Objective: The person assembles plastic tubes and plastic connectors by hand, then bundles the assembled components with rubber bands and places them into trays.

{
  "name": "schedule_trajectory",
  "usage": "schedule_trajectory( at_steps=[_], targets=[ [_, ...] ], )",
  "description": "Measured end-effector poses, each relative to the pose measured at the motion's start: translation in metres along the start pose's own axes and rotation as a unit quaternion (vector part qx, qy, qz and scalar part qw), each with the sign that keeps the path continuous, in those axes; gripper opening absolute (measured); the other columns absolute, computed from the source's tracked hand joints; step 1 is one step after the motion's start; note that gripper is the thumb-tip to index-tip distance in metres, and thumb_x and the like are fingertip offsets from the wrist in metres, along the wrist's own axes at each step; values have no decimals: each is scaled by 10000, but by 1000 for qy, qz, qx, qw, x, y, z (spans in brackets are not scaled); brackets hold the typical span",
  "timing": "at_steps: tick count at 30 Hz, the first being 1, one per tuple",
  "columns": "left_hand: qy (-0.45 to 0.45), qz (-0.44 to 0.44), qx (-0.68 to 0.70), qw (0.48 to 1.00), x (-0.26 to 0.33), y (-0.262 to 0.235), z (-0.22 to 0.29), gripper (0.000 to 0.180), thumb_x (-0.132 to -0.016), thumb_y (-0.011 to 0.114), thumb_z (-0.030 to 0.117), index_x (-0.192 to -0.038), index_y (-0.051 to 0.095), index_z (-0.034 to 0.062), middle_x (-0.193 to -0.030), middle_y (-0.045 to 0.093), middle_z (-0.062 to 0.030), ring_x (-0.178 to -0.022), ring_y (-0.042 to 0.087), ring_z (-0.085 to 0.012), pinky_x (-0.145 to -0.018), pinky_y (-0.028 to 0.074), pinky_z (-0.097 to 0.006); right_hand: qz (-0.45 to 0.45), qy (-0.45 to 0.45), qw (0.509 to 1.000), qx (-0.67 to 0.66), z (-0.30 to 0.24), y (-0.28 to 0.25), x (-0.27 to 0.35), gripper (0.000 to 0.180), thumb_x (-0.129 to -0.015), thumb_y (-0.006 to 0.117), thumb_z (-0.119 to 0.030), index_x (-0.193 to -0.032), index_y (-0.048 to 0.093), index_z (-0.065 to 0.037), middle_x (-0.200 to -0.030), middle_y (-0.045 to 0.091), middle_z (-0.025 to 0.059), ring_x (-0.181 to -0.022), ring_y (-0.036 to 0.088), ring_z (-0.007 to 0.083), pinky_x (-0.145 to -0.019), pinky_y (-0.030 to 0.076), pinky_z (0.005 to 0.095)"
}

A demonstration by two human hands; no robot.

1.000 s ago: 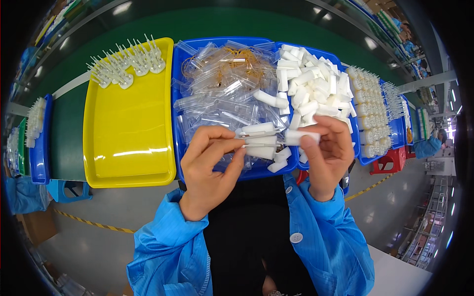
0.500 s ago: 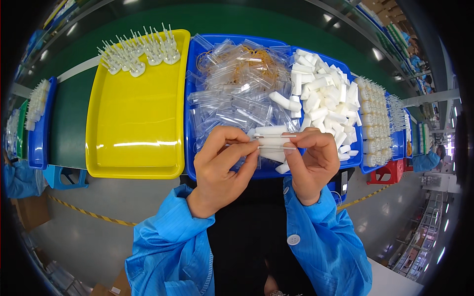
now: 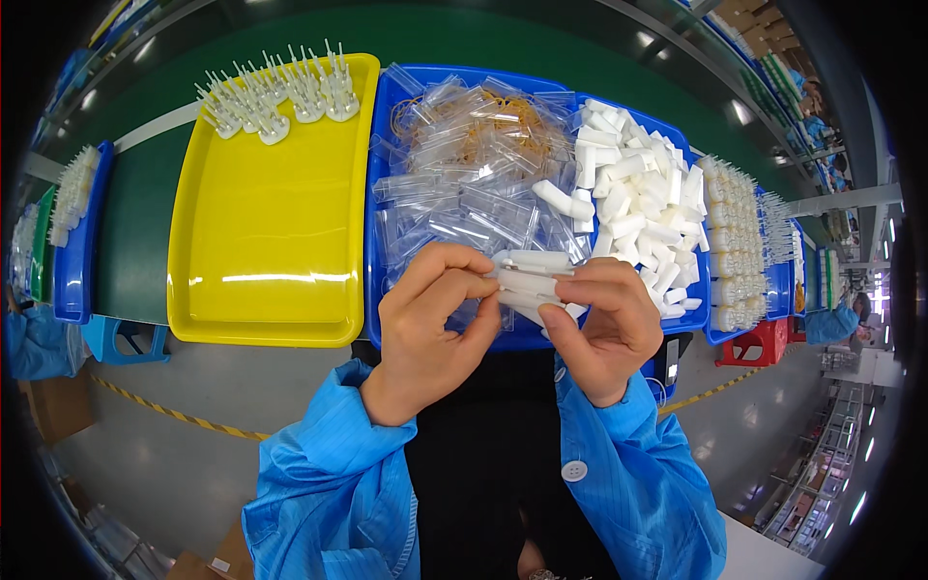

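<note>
I have the left hand (image 3: 437, 329) pinched shut on the left end of a white foam-sleeved piece (image 3: 528, 282), and the right hand (image 3: 611, 324) gripping its right side between thumb and fingers. I hold the piece above the near edge of the middle blue tray (image 3: 520, 340), where clear plastic tubes (image 3: 464, 198) lie. Pronged white parts (image 3: 275, 126) stand along the far edge of the yellow tray (image 3: 271, 232); I see loose foam pieces (image 3: 643, 184) heaped in the blue tray to the right.

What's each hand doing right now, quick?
Left hand: closed, pinching a white pronged piece.
Right hand: closed, pinching a white foam tube at that piece.
</note>
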State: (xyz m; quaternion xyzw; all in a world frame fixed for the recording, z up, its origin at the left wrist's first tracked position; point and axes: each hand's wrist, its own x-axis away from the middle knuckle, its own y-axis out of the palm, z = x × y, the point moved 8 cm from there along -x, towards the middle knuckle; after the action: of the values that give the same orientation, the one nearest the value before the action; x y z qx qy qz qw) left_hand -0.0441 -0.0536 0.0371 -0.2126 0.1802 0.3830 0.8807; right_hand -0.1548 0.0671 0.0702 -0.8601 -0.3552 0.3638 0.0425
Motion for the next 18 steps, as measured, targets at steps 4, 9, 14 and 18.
schedule_trajectory(
  at_steps=[4,9,14,18],
  targets=[
    [-13,-22,27,999,4,4,-2,205,-743,648,-153,-906,646,-29,-1032,599,-144,-908,653,-197,-769,568,-259,-31,-38,999,0,-2,3,0,281,-655,806,21,-908,690,-13,-861,673,112,-753,622,228,-690,454,306],
    [-69,-1,102,992,0,4,-3,275,-769,564,-185,-965,650,-12,-1086,567,-150,-915,634,-201,-727,549,-274,-42,-21,999,14,-1,1,-2,271,-659,800,-5,-910,705,-44,-858,666,99,-739,615,239,-678,439,324],
    [-71,-123,72,987,-8,10,-1,334,-829,478,-139,-1034,678,32,-1095,550,-132,-809,589,-191,-729,462,-270,-117,-56,991,39,-3,2,-4,281,-646,782,-9,-912,722,-78,-874,674,63,-782,625,239,-699,434,317],
    [-136,-124,136,974,0,10,-20,293,-852,454,-122,-969,687,13,-1081,543,-97,-811,554,-128,-659,432,-224,-124,-66,989,-50,-3,-11,-11,230,-667,761,-16,-887,713,-64,-903,686,73,-871,654,261,-753,468,329]
  ],
)
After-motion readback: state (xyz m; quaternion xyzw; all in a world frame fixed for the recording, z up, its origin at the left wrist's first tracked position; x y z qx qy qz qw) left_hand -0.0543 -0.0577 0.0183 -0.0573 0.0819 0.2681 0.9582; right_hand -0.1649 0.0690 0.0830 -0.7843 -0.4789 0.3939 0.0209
